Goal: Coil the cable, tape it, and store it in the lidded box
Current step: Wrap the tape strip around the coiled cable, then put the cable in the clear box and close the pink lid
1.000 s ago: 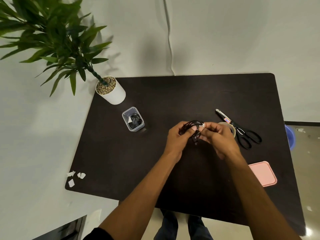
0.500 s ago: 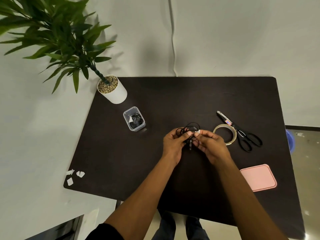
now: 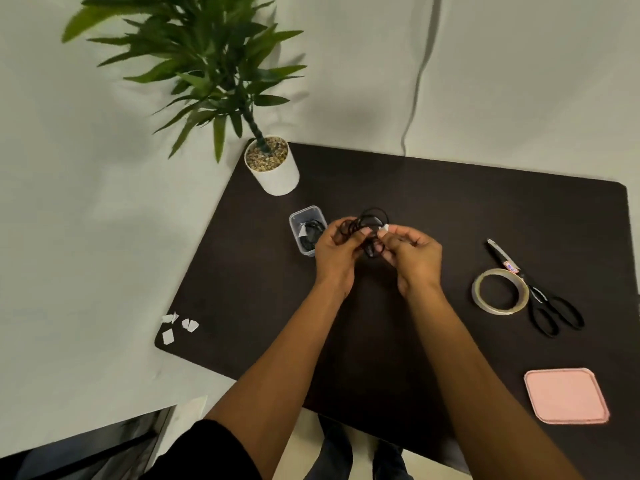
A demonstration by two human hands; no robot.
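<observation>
Head cam: both hands, left hand [image 3: 334,252] and right hand [image 3: 414,256], pinch the coiled cable [image 3: 367,226] above the table [image 3: 450,209], tape scrap going on, so boxing it in the clear box [image 3: 300,220] and lidding with the pink lid [image 3: 567,395] look left.

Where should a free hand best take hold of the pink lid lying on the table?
The pink lid lies flat near the dark table's right front corner. Probably pinch its near edge from the front, since no knob shows and it lies clear of other things.
</observation>
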